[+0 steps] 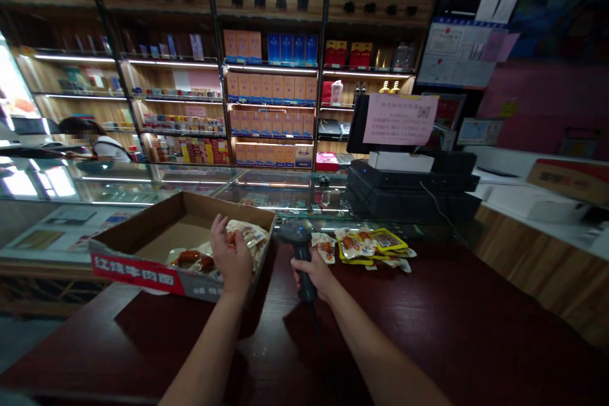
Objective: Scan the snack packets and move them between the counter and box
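Note:
My left hand [231, 258] reaches into an open cardboard box [143, 252] and closes on a clear snack packet [245, 233] among several packets of reddish food. My right hand [314, 274] grips the handle of a dark barcode scanner [297, 238], held upright just right of the box over the dark red counter [428, 330]. Several yellow and clear snack packets [368, 244] lie loose on the counter beyond the scanner.
A black cash register [409, 187] with a pink notice stands at the back right. Glass display counters [143, 181] run behind the box. Shelves of boxed goods [271, 101] fill the wall. A person [95, 139] sits at the far left.

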Demonstrator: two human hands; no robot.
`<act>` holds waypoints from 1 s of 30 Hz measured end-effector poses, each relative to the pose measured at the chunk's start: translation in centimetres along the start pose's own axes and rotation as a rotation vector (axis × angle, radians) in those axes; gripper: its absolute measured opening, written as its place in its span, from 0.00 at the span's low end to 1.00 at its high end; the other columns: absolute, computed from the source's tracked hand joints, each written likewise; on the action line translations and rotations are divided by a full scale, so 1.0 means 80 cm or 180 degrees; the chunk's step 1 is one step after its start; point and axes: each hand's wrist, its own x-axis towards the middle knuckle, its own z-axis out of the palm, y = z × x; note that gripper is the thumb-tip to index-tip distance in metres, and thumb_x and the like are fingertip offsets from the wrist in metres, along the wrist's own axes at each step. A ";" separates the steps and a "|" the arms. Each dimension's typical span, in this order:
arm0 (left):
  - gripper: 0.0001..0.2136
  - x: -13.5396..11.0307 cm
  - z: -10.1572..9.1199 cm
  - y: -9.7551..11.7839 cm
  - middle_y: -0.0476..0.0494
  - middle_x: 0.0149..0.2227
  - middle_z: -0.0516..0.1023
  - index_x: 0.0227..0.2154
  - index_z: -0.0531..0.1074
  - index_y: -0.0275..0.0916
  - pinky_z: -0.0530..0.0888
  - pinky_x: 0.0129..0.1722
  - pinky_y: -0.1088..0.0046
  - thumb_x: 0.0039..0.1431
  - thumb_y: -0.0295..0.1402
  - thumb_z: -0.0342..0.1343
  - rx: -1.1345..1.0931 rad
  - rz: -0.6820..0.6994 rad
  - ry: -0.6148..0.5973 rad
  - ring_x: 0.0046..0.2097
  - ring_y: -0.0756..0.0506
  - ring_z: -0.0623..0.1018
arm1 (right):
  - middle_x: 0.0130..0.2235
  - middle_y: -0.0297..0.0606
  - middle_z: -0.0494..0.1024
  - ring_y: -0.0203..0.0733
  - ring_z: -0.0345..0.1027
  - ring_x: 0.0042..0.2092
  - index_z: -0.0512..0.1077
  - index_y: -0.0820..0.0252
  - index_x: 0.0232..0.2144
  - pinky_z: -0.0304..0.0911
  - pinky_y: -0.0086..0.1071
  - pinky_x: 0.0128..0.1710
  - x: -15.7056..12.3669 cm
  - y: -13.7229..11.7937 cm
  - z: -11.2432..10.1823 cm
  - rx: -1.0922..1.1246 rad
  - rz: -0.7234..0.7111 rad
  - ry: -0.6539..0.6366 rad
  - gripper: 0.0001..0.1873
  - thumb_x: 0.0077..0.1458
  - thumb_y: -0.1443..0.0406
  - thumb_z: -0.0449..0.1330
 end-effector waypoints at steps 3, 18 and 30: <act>0.13 -0.044 0.027 0.008 0.39 0.46 0.74 0.43 0.68 0.38 0.70 0.49 0.66 0.56 0.33 0.49 -0.0452 -0.0352 -0.0961 0.48 0.45 0.74 | 0.15 0.23 0.66 0.31 0.58 0.15 0.61 0.58 0.31 0.58 0.25 0.14 -0.009 0.006 -0.032 -0.0050 -0.0108 0.0324 0.19 0.39 0.60 0.64; 0.16 -0.163 0.178 -0.034 0.41 0.20 0.74 0.18 0.65 0.37 0.69 0.26 0.74 0.54 0.43 0.52 0.1091 -0.2050 -0.3295 0.28 0.44 0.78 | 0.19 0.25 0.68 0.30 0.58 0.15 0.64 0.60 0.37 0.59 0.26 0.13 -0.048 0.045 -0.144 0.0584 -0.0683 0.0943 0.22 0.41 0.60 0.65; 0.03 -0.151 0.132 -0.074 0.47 0.26 0.70 0.29 0.63 0.38 0.71 0.28 0.68 0.54 0.32 0.48 0.0186 -0.2081 -0.1528 0.24 0.48 0.73 | 0.20 0.25 0.68 0.30 0.59 0.16 0.63 0.60 0.40 0.60 0.26 0.13 -0.049 0.037 -0.145 0.0575 -0.0510 0.0853 0.24 0.40 0.61 0.64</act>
